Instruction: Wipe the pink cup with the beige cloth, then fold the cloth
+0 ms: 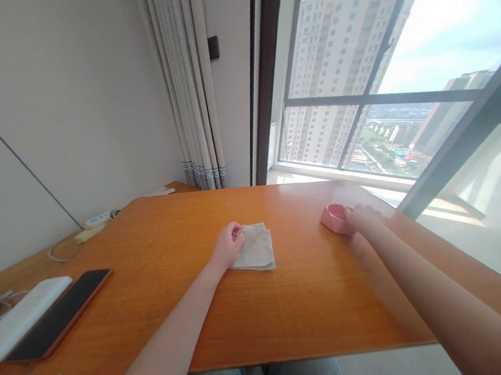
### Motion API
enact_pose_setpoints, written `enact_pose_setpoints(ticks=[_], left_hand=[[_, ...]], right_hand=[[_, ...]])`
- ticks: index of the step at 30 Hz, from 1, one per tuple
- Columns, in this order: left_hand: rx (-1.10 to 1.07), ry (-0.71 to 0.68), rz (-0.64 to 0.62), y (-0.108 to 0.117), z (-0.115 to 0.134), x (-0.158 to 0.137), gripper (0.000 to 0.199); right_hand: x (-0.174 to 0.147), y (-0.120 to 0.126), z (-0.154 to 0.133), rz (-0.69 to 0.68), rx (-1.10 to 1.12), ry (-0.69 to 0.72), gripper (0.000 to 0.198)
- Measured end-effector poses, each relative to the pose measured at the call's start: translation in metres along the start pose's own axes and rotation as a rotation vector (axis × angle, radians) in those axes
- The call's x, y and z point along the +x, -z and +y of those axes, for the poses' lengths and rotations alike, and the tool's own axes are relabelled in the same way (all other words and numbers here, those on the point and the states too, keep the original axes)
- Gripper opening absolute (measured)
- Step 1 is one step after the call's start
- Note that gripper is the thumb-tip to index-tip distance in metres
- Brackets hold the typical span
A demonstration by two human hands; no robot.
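Note:
A folded off-white cloth [255,248] lies near the middle of the wooden table [178,314]. My left hand [229,246] rests at the cloth's left edge, its fingers curled into a loose fist with nothing visible in them. Over to the right sits a small pink angular bowl [336,220]; its inside is mostly out of sight. My right hand [363,219] grips the bowl's right side, with the fingers partly blurred and hidden behind the hand.
On the left of the table lie a black phone [63,312] and a white flat device [30,314], with cables [2,308] beside them. A power strip [99,218] is by the wall. Behind are a curtain [197,87] and a large window [368,86].

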State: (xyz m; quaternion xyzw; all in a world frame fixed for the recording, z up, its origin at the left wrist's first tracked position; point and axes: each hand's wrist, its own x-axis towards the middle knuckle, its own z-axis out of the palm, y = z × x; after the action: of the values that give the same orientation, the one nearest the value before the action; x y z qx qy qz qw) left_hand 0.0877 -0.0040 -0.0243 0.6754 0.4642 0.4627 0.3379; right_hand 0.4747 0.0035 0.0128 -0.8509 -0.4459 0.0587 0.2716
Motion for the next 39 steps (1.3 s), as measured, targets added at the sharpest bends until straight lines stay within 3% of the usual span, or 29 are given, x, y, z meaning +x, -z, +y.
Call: enact_pose_setpoints(ticks=[2, 4, 7, 9, 12, 17, 21, 24, 27, 31, 39], left_hand=[[-0.057, 0.041, 0.143, 0.006, -0.005, 0.006, 0.004], [-0.128, 0.119, 0.267, 0.013, -0.012, 0.011, 0.004], [-0.248, 0.256, 0.431, 0.025, -0.024, 0.020, 0.006], [-0.308, 0.332, 0.542, 0.033, -0.031, 0.025, 0.010], [-0.313, 0.411, 0.638, 0.042, -0.040, 0.033, 0.019], [-0.189, 0.450, 0.598, 0.050, -0.056, 0.037, 0.028], [-0.026, 0.413, 0.525, 0.057, -0.060, 0.031, 0.025], [0.301, 0.303, 0.442, 0.060, -0.056, 0.025, 0.019], [0.668, 0.198, 0.221, 0.057, -0.050, 0.021, 0.022], [0.820, 0.150, -0.019, 0.052, -0.049, 0.018, 0.028], [0.843, 0.205, 0.018, 0.051, -0.046, 0.017, 0.018]], right_hand=[[-0.023, -0.010, -0.026, 0.099, -0.064, 0.224, 0.022], [-0.060, -0.027, -0.056, 0.086, -0.022, 0.518, 0.028], [-0.130, -0.059, -0.095, -0.240, 0.088, 0.881, 0.034], [-0.168, -0.079, -0.111, -0.412, 0.069, 0.976, 0.043], [-0.187, -0.099, -0.119, -0.481, -0.019, 0.977, 0.043], [-0.143, -0.112, -0.113, -0.386, -0.140, 0.874, 0.044], [-0.123, -0.111, -0.101, -0.378, -0.018, 0.852, 0.042], [-0.121, -0.105, -0.092, -0.402, 0.119, 0.846, 0.041], [-0.118, -0.098, -0.086, -0.402, 0.098, 0.775, 0.042], [-0.112, -0.093, -0.084, -0.409, 0.039, 0.767, 0.034], [-0.110, -0.091, -0.085, -0.388, 0.070, 0.748, 0.022]])
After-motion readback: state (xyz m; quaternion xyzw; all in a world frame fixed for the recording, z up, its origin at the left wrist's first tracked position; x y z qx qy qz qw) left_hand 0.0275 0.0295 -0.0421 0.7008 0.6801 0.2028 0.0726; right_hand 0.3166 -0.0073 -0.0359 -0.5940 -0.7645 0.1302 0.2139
